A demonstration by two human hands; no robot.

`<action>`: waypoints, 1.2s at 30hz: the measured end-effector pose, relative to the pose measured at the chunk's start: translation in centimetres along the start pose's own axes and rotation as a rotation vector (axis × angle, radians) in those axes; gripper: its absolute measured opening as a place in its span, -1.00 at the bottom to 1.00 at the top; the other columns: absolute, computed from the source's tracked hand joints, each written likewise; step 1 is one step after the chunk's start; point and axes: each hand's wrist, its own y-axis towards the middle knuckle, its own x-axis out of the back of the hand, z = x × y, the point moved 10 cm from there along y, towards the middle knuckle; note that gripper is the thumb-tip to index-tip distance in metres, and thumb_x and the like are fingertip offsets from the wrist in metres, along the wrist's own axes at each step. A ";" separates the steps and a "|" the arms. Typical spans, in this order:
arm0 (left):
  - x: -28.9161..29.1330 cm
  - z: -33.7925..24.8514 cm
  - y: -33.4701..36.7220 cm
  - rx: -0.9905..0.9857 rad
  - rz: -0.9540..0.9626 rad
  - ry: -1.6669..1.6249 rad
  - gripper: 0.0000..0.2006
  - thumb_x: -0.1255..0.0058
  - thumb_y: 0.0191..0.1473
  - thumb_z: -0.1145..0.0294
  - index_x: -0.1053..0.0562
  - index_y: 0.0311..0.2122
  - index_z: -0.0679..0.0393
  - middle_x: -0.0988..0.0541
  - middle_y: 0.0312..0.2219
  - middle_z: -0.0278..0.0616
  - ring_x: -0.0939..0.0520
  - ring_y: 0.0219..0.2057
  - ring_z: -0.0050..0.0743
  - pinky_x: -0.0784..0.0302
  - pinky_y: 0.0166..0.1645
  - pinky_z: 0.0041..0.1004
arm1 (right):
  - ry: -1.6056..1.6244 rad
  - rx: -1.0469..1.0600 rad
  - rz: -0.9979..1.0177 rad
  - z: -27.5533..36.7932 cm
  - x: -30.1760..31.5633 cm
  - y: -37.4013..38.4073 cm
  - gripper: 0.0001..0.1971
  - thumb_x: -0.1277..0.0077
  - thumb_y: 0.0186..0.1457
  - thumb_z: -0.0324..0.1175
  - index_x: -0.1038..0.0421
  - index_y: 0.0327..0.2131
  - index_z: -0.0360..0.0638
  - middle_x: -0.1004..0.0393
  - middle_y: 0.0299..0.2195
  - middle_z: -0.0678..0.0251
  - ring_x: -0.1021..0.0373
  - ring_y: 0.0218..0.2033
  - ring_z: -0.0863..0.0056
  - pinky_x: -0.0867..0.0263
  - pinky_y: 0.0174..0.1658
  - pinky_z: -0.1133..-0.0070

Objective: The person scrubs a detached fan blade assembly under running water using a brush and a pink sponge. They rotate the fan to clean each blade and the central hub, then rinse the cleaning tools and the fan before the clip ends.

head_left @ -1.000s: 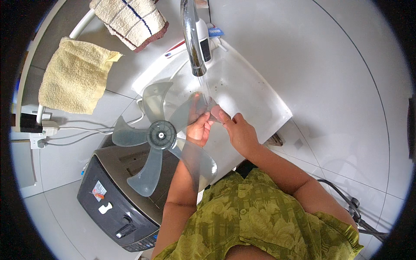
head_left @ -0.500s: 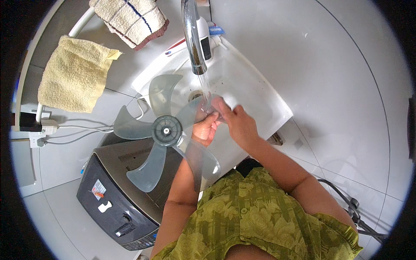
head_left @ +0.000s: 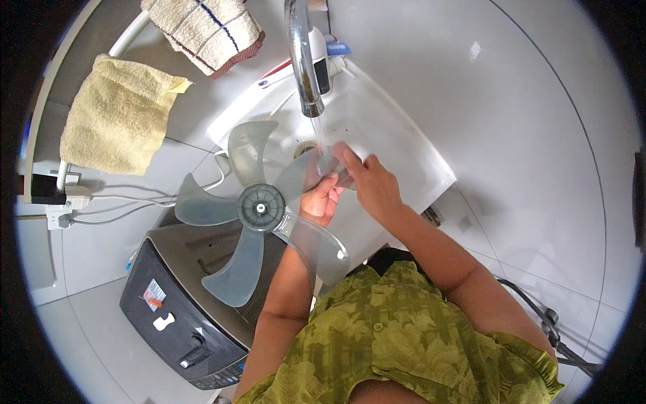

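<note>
yellow towel (head_left: 114,118) on rail, far left | grey washing machine (head_left: 195,303) below | translucent fan blade (head_left: 261,209) over the white sink (head_left: 404,145) edge | left hand (head_left: 323,200) — grip clamped on one blade from beneath | right hand (head_left: 370,185) — fingers pressed on the same blade under running tap (head_left: 303,60)

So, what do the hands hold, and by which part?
Both hold the translucent grey fan blade over the sink. The left hand has its grip under one blade near the hub; the right hand presses that blade's top, under the water.
</note>
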 end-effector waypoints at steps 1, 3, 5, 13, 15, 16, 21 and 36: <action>-1.1 -0.1 -0.1 0.010 0.034 -0.005 -0.30 0.18 0.07 0.63 0.06 0.29 -0.10 -0.30 0.08 -0.09 -0.36 0.10 -0.14 -0.30 0.15 -0.23 | -0.014 -0.017 -0.020 -0.5 0.0 1.6 -0.55 0.12 0.12 -0.36 -0.20 0.12 0.08 -0.35 -0.38 0.11 -0.42 -0.38 0.14 -0.36 -0.39 0.30; -2.6 -0.7 -0.3 0.008 0.065 -0.008 -0.29 0.19 0.08 0.62 0.09 0.30 -0.12 -0.28 0.10 -0.08 -0.36 0.11 -0.11 -0.30 0.15 -0.22 | 0.027 -0.040 -0.047 -1.6 0.7 4.2 -0.57 0.12 0.13 -0.35 -0.22 0.11 0.04 -0.37 -0.40 0.09 -0.42 -0.36 0.12 -0.36 -0.35 0.30; -2.9 -1.1 -0.3 -0.005 0.068 -0.017 -0.29 0.20 0.11 0.62 0.12 0.30 -0.15 -0.23 0.14 -0.06 -0.36 0.11 -0.09 -0.31 0.14 -0.21 | 0.124 -0.063 -0.060 -3.4 1.3 5.5 -0.60 0.12 0.14 -0.35 -0.25 0.09 -0.01 -0.40 -0.42 0.08 -0.41 -0.33 0.11 -0.36 -0.29 0.31; -0.1 -3.4 0.4 -0.104 0.013 -0.072 -0.39 0.22 0.24 0.32 0.15 0.30 -0.23 -0.18 0.18 -0.07 -0.36 0.10 0.01 -0.28 0.16 -0.10 | 0.335 0.016 -0.274 -3.7 4.1 -1.0 -0.59 0.11 0.13 -0.36 -0.29 0.09 0.04 -0.37 -0.39 0.12 -0.37 -0.38 0.17 -0.34 -0.27 0.34; 0.0 -3.9 0.6 -0.134 0.001 -0.073 -0.42 0.24 0.25 0.29 0.12 0.30 -0.21 -0.22 0.16 -0.07 -0.35 0.12 0.02 -0.27 0.17 -0.09 | 0.262 0.077 -0.166 -1.3 3.8 -2.4 -0.57 0.10 0.12 -0.36 -0.27 0.10 0.05 -0.34 -0.39 0.16 -0.37 -0.41 0.19 -0.36 -0.33 0.35; -0.1 -4.0 0.7 -0.146 -0.002 -0.076 -0.44 0.24 0.25 0.29 0.10 0.29 -0.18 -0.24 0.15 -0.08 -0.34 0.12 0.01 -0.27 0.17 -0.10 | 0.231 0.090 -0.154 -0.6 3.5 -3.0 -0.56 0.09 0.12 -0.35 -0.25 0.11 0.06 -0.33 -0.40 0.17 -0.37 -0.42 0.20 -0.36 -0.36 0.35; 0.2 -3.1 1.6 -0.152 -0.020 -0.105 -0.53 0.24 0.25 0.28 -0.06 0.24 0.02 -0.32 0.10 -0.08 -0.37 0.10 -0.06 -0.28 0.18 -0.15 | 0.079 0.044 -0.130 0.4 1.0 -2.9 -0.54 0.06 0.09 -0.34 -0.23 0.11 0.07 -0.29 -0.39 0.20 -0.39 -0.44 0.24 -0.38 -0.45 0.36; 1.7 -4.5 2.2 -0.198 -0.165 -0.163 -0.50 0.21 0.22 0.39 -0.04 0.25 0.12 -0.32 0.07 -0.06 -0.43 0.03 -0.11 -0.38 0.10 -0.14 | -0.044 0.047 -0.212 -5.1 2.0 -1.3 -0.61 0.08 0.11 -0.38 -0.33 0.05 0.09 -0.33 -0.42 0.31 -0.38 -0.49 0.32 -0.37 -0.47 0.44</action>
